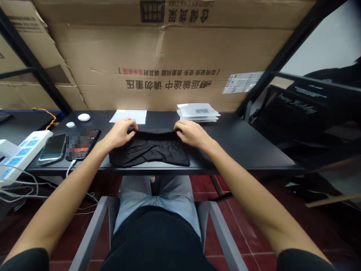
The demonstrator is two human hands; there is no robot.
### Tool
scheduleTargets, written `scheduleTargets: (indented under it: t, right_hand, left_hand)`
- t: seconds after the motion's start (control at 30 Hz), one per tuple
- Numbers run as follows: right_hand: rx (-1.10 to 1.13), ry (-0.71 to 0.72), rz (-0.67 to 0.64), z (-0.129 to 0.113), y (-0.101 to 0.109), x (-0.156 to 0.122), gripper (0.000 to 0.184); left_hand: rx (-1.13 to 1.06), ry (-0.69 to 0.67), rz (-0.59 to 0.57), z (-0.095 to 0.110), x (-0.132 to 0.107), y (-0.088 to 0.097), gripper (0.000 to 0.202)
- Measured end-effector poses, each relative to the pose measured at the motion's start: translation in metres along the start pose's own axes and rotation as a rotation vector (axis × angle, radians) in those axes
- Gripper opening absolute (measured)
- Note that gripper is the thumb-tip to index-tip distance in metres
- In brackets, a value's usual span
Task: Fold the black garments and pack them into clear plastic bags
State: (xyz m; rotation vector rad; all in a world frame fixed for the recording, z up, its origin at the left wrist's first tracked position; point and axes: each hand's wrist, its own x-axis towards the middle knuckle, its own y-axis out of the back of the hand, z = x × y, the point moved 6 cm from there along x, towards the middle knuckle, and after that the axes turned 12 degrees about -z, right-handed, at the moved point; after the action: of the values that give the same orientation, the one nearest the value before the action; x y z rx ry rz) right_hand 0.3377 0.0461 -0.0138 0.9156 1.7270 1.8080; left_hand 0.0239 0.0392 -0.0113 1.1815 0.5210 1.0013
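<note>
A piece of black cloth [153, 150], perhaps a garment, lies wrinkled along the near edge of the black table. My left hand [122, 131] pinches its far left corner between thumb and fingers. At the far right corner, my right hand [190, 131] grips the same top edge, which is stretched between both hands and slightly raised. The lower part of the cloth spreads toward me in loose folds. What exact kind of item it is, I cannot make out.
Behind the cloth lie a white sheet [129, 116] and a stack of plastic packets [198, 111]. To the left are two phones [52, 148], a white round case [84, 117] and a power strip [24, 154] with cables. A cardboard panel [158, 49] stands at the back of the table [239, 145].
</note>
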Motion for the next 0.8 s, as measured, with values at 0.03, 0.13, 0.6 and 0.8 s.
scheduleTargets:
  t: [0.03,0.13,0.6,0.8]
  right_hand:
    - [0.007,0.019,-0.033,-0.005,-0.006,-0.008,0.028]
    - [0.083,0.070,-0.065,-0.016,-0.018,-0.032,0.035]
    - [0.300,0.214,-0.194,-0.040,-0.025,-0.103,0.077]
    - [0.372,0.201,-0.059,-0.030,-0.019,-0.116,0.032]
  left_hand:
    - [-0.004,-0.022,-0.062,0.004,-0.007,-0.005,0.019]
    - [-0.009,-0.066,-0.177,0.013,-0.030,-0.015,0.033]
    - [-0.022,-0.047,-0.412,0.016,-0.116,-0.031,0.093]
    - [-0.190,-0.083,-0.423,0.018,-0.122,-0.019,0.054]
